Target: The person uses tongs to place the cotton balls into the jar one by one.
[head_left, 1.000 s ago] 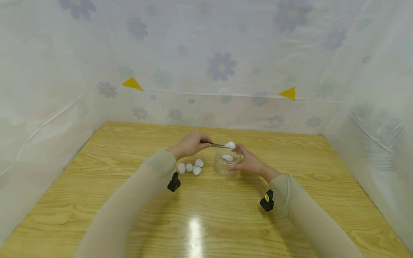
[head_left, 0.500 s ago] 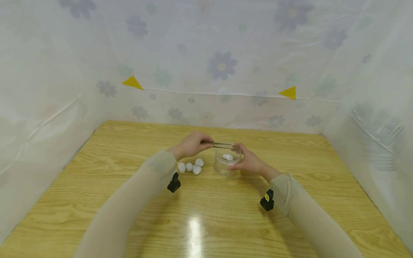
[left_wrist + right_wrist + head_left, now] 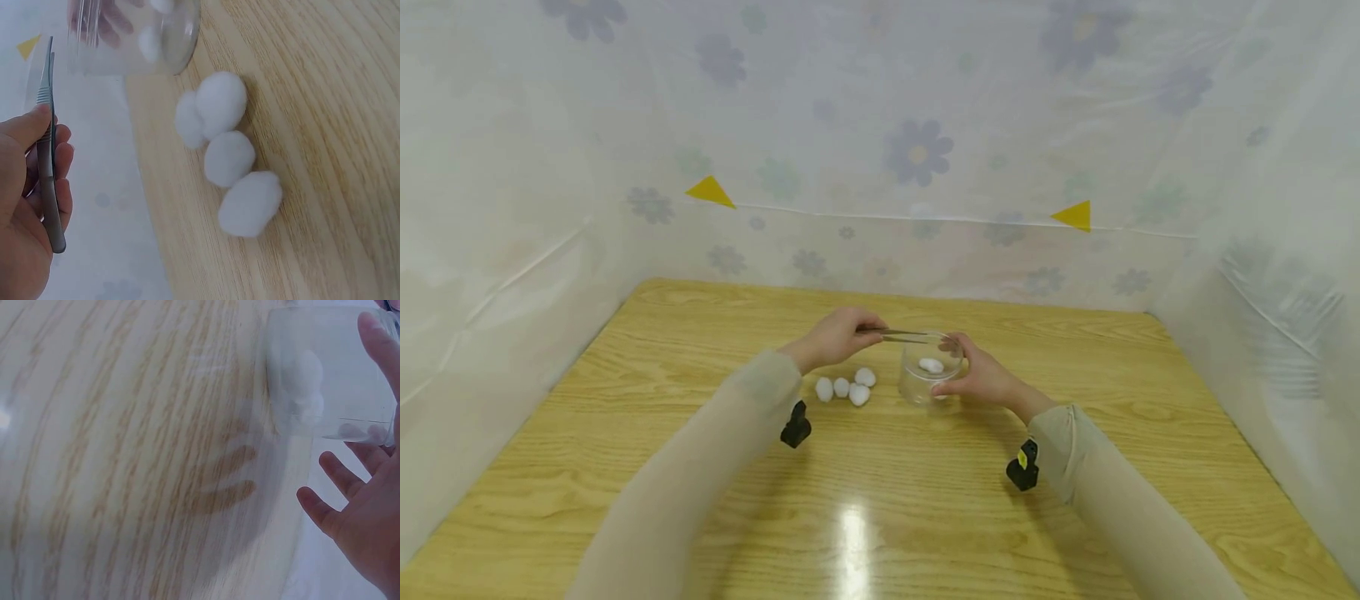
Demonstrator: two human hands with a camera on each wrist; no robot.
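My left hand (image 3: 841,335) pinches metal tweezers (image 3: 46,181) between thumb and fingers. The tips of the tweezers are apart, with nothing between them, by the jar's rim in the head view. A clear, round jar (image 3: 916,388) stands on the table, held at its right side by my right hand (image 3: 987,380), thumb on the near wall and fingers around the far side. Inside it lie white cotton balls (image 3: 306,378), blurred through the wall. Several more cotton balls (image 3: 229,158) lie close together on the table, left of the jar and below my left hand.
The wooden table (image 3: 880,500) has light glare near its front. Behind it hangs a flowered plastic curtain (image 3: 850,125) with two yellow triangles, and pale sheeting (image 3: 1285,350) closes the sides. A small black wrist camera (image 3: 796,425) hangs under the left sleeve.
One second ago the tweezers held a cotton ball over the jar; half a second ago they were without it. Since then my left hand has shifted slightly left. My right hand stays on the jar.
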